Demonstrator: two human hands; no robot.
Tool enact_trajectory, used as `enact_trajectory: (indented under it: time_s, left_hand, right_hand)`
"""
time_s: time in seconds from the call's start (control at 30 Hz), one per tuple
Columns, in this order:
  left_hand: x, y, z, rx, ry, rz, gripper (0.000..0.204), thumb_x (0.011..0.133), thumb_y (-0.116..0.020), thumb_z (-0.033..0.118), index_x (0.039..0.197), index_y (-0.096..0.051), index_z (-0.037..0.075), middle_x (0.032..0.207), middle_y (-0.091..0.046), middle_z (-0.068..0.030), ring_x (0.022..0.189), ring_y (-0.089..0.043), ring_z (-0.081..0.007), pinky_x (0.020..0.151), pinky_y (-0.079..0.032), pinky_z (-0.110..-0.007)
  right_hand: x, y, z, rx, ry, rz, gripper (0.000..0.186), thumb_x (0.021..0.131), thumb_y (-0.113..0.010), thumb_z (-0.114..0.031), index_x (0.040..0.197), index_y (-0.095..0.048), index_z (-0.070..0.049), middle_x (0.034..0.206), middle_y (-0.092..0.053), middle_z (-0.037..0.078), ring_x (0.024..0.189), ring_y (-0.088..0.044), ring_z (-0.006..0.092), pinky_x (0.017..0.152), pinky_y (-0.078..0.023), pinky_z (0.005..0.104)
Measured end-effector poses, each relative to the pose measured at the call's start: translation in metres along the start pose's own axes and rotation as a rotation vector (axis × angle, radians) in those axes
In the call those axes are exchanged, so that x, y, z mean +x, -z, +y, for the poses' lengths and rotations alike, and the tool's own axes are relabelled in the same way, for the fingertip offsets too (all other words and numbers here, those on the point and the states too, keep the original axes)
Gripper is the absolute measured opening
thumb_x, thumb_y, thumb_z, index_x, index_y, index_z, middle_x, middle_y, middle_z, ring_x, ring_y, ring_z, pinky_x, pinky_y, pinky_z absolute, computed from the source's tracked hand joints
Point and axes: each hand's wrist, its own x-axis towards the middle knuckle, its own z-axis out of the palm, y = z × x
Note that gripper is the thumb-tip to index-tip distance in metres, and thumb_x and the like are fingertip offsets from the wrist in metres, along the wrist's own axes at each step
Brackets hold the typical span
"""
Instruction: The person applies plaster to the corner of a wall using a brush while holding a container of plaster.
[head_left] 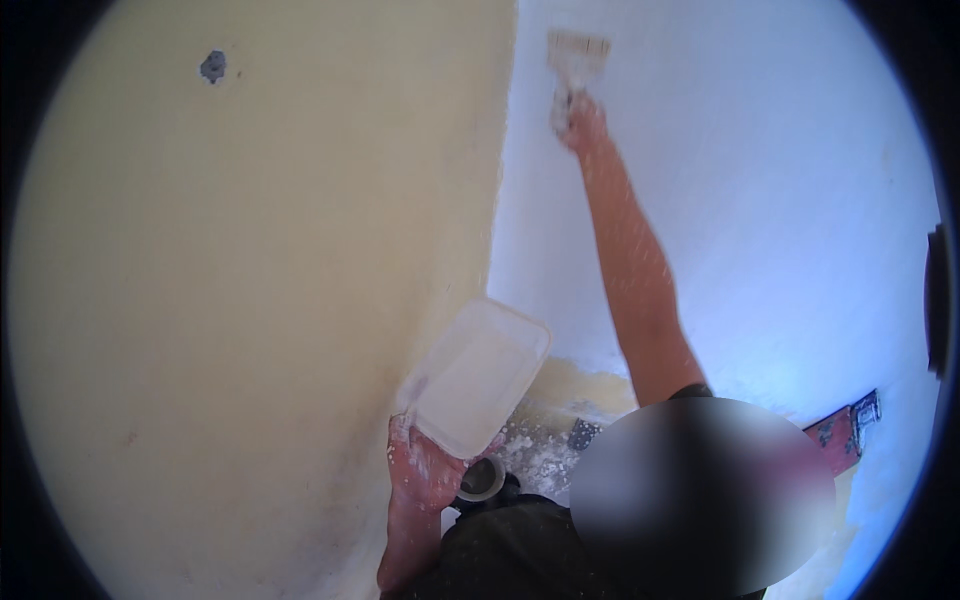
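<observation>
My right hand (pixel 582 120), raised high at the upper centre, is closed on the handle of a wide, pale brush (pixel 577 50), slightly blurred, against the white wall (pixel 760 200). My left hand (pixel 424 460), flecked with white, grips the lower end of a rounded rectangular plastic tray (pixel 478 370) coated in pale material. The tray sits low in front of the corner where the cream wall (pixel 230 250) meets the white one.
A small grey damaged patch (pixel 213 66) marks the cream wall. Below are a white-spattered floor (pixel 540 460) and a grey round opening (pixel 481 478). A red, worn metal piece (pixel 832 440) juts at right; a blurred oval covers the lower right.
</observation>
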Motion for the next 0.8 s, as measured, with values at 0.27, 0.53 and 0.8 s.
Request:
enact_trajectory:
  time_s: [0.27,0.53,0.8]
  left_hand:
    - [0.0,0.013,-0.004,-0.033,0.046,-0.003,0.061,0.09,-0.042,0.044,0.143,-0.026,0.019,0.144,-0.035,-0.0131,0.126,-0.04,-0.0404,0.087,-0.041,-0.068]
    - [0.006,0.002,-0.008,-0.045,0.091,-0.046,0.059,0.091,-0.039,0.043,0.143,-0.026,0.019,0.144,-0.034,-0.0122,0.127,-0.039,-0.04,0.089,-0.039,-0.069]
    - [0.001,0.003,-0.003,-0.04,0.058,-0.058,0.057,0.092,-0.035,0.041,0.144,-0.025,0.019,0.145,-0.033,-0.0113,0.127,-0.038,-0.0396,0.09,-0.037,-0.069]
  right_hand:
    - [-0.158,0.083,0.161,0.048,-0.428,0.331,0.03,0.095,-0.049,-0.038,0.074,-0.04,-0.018,0.06,-0.035,-0.005,0.043,-0.03,0.0062,0.033,-0.02,0.0219]
    - [-0.119,0.153,0.215,-0.52,-0.329,0.195,0.014,0.083,-0.059,-0.017,0.095,-0.059,-0.011,0.076,-0.055,0.002,0.06,-0.05,0.0145,0.047,-0.039,0.0281]
    - [0.009,-0.026,0.009,-1.251,0.39,0.036,0.016,0.081,-0.061,-0.024,0.091,-0.057,-0.011,0.076,-0.055,0.001,0.063,-0.05,0.015,0.051,-0.04,0.0285]
